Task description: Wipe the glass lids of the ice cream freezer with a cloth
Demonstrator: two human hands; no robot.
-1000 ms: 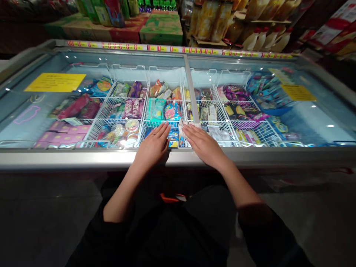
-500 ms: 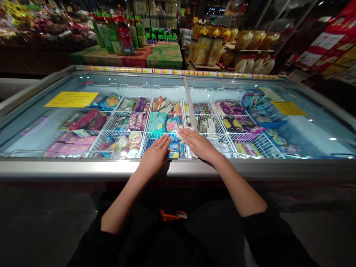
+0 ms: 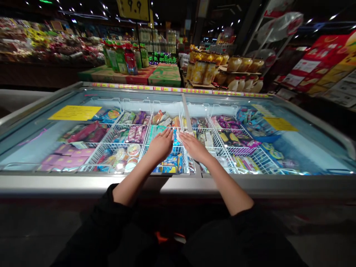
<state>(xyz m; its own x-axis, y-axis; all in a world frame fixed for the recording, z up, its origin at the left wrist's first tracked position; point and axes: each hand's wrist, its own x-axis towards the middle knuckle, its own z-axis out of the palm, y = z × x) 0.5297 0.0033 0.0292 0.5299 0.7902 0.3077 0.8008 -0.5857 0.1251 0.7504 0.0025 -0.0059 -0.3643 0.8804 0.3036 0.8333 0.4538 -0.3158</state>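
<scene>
Both hands lie over the glass top (image 3: 27, 150) of a chest freezer (image 3: 91, 184), near its middle, fingers stretched forward; the left hand (image 3: 161, 144), with a ring (image 3: 160, 135) on one finger, has its grip released, flat and just beside the right; the right hand (image 3: 194, 146) is flat too, its grip unclenched, fingertips over a pale cloth (image 3: 181, 134); that cloth lies on the glass, near the metal divider (image 3: 186, 111); whether the left fingertips touch it, I cannot tell; beneath the glass, wire baskets (image 3: 266, 160) hold colourful packets (image 3: 136, 133) and pink boxes (image 3: 68, 155).
</scene>
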